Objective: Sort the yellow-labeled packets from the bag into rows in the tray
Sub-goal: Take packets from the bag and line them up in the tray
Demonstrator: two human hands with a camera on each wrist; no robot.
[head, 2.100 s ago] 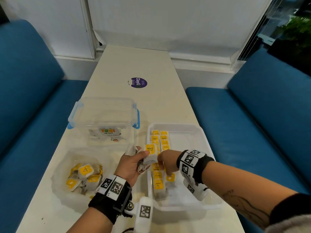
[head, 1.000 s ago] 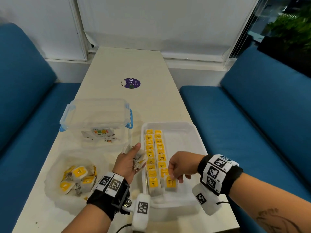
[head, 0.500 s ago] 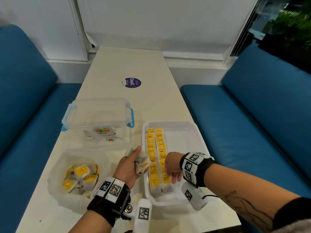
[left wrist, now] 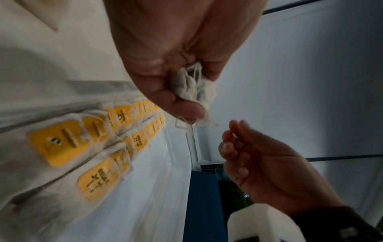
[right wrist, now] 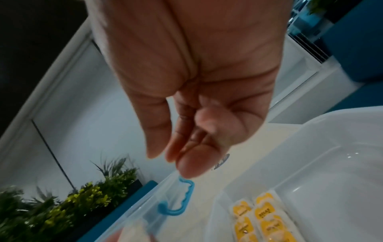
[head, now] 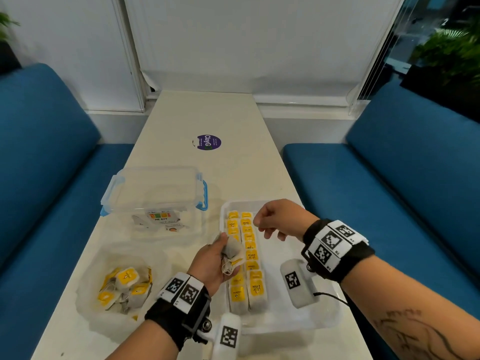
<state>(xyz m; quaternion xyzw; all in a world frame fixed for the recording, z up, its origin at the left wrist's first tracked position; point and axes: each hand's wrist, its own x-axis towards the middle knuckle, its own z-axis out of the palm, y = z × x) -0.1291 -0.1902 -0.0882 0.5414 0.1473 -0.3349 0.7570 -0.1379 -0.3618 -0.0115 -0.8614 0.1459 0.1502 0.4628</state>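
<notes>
Nearest us, the bag point(head: 117, 287) lies on the tabletop point(head: 207, 118) at our left with loose yellow-labeled packets point(head: 126, 277) inside. Our left hand point(head: 211, 263) has its grip curled round a bunch of packets point(head: 232, 253) at the tray point(head: 324, 318) edge. Farther out, our right hand point(head: 281, 220) hovers over the two tray rows point(head: 248, 258), fingers loosely curled and holding nothing.

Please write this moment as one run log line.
left hand: grips packets | right hand: holds nothing, above tray | tray: two rows | bag: packets remain
</notes>
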